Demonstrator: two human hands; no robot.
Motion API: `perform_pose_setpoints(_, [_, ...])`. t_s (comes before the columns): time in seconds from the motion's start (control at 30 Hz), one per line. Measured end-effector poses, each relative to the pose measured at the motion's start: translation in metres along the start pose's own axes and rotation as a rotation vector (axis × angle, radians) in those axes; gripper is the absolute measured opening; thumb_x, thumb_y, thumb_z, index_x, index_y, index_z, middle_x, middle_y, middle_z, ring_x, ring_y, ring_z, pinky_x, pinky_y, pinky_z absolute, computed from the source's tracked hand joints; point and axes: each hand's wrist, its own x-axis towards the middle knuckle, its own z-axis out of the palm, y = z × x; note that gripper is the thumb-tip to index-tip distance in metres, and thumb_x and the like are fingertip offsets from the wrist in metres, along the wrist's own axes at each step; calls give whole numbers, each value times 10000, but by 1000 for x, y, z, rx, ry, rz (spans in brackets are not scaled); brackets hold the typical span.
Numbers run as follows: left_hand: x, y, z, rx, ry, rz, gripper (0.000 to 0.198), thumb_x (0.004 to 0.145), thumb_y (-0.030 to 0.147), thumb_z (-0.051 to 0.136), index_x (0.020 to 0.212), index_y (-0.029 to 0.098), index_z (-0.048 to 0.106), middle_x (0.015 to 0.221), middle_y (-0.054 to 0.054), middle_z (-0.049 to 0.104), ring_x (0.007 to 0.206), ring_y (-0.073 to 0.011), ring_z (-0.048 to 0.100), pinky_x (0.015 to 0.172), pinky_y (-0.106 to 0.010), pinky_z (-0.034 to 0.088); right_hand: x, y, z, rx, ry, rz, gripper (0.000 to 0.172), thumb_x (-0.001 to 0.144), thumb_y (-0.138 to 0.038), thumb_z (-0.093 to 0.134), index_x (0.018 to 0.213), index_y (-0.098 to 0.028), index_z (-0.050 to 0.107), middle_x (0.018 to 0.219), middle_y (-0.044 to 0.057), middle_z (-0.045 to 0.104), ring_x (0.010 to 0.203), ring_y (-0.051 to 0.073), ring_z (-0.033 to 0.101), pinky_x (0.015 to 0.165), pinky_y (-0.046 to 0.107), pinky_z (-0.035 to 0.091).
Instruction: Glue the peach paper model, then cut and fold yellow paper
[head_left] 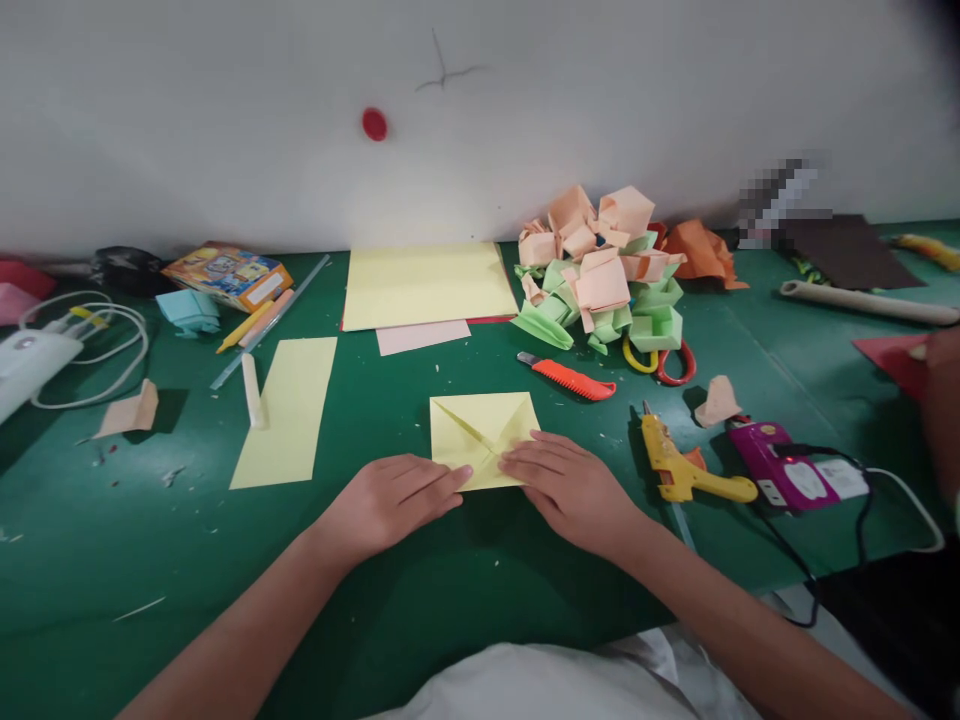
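Observation:
A small rectangle of pale yellow paper (484,410) lies in front of me, with diagonal folds meeting near its middle. My left hand (401,500) holds its lower left edge, fingers together and the thumb near the front edge. On the lower right, my right hand (574,487) has its fingers laid over the paper, closed together, with the thumb at the near edge. The fingertips of both hands nearly meet at the centre. Beyond the paper lies an orange utility knife (574,380), its blade end to the left.
Yellow sheets (427,285) and a heap of folded paper pieces (600,270) lie by the wall. Scissors (679,362), a yellow glue gun (675,465) and a purple power strip (795,465) with cables are at right. A yellow strip (292,420) lies left.

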Motion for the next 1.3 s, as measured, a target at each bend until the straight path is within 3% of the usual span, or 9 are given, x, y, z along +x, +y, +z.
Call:
perform_pose_setpoints(0.13, [-5,-2,7,-39,10,-108,419,1002,167,555,1417,214,523,941,-26,759,790,-143,719,712,-263,588,-3,5,2,99,-21,101,327,1041,-191,444,1252,-236,689,1215,36,760,1160,191,691,1030,384,552])
perform_pose_setpoints(0.3, [-2,1,13,-55,71,-316,316,1015,240,549,1312,196,648,923,-37,772,743,-134,726,650,-214,561,3,8,-1,172,49,306,286,1009,-316,556,1255,-263,691,1101,45,777,1016,227,705,895,387,579])
perform_pose_setpoints(0.43, [8,8,11,-101,112,-484,259,1008,272,559,1205,217,719,965,-35,787,783,-138,736,641,-202,552,10,8,-1,149,110,402,363,968,-363,604,1310,-254,663,954,59,758,976,275,661,918,460,534])
perform_pose_setpoints(0.57, [14,10,11,-118,144,-569,253,994,245,561,1170,206,739,955,-41,782,773,-141,720,645,-214,544,14,8,-1,218,126,558,436,955,-405,588,1378,-300,599,1021,53,738,993,284,630,825,416,535])
perform_pose_setpoints(0.67, [14,9,14,-120,119,-622,298,994,233,546,1241,201,710,929,-38,768,705,-129,679,593,-218,504,17,10,0,256,110,636,506,955,-406,562,1446,-290,522,822,13,678,830,254,617,825,418,520])
perform_pose_setpoints(0.8, [13,8,16,-130,69,-649,349,998,241,520,1307,188,672,860,-24,726,652,-122,623,580,-227,477,16,14,1,239,103,641,496,939,-375,545,1424,-273,531,715,-17,582,767,245,582,864,439,497])
perform_pose_setpoints(1.03, [16,9,14,-200,-79,-907,537,950,309,573,1472,228,475,787,35,653,594,-121,579,554,-229,460,8,20,1,344,83,663,358,902,-363,604,1253,-299,586,738,-18,595,845,260,613,837,427,488])
perform_pose_setpoints(1.2, [14,9,17,-164,-167,-873,570,969,319,534,1513,233,385,763,38,623,628,-148,602,560,-250,459,8,20,0,219,79,558,85,862,-277,601,946,-265,605,767,13,604,831,258,557,834,437,443])
perform_pose_setpoints(1.3, [12,10,17,-97,-156,-773,523,978,350,543,1476,229,439,938,-33,688,820,-204,651,687,-311,535,8,21,1,235,80,548,39,859,-258,578,898,-261,575,809,23,626,834,251,540,814,417,437])
